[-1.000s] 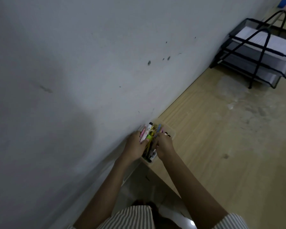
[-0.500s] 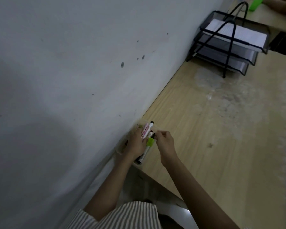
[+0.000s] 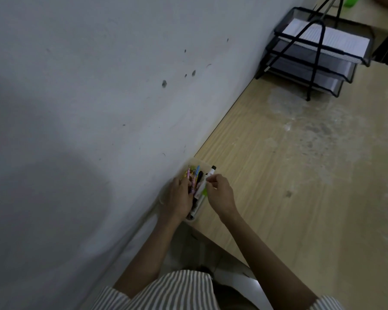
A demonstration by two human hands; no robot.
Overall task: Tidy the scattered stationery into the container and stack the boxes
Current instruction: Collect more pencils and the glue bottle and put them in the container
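Note:
A clear plastic container (image 3: pixel 201 164) sits at the desk's near-left corner, against the wall. It holds several colourful pens (image 3: pixel 195 175) and markers. My left hand (image 3: pixel 177 199) lies over the pens in the container, fingers curled on them. My right hand (image 3: pixel 221 194) is just to the right of the box. Its fingertips pinch a white marker with a black cap (image 3: pixel 211 171) that leans over the box's right rim. The container's lower part is hidden by my hands.
The wooden desk (image 3: pixel 300 186) stretches away to the right, with a dusty patch in the middle. A black mesh paper tray (image 3: pixel 305 70) with sheets stands at the far end by the wall. The white wall (image 3: pixel 99 97) borders the desk's left side.
The bundle of markers my left hand held above the box now lies lower, in the container. My right hand has shifted to the white marker at the rim.

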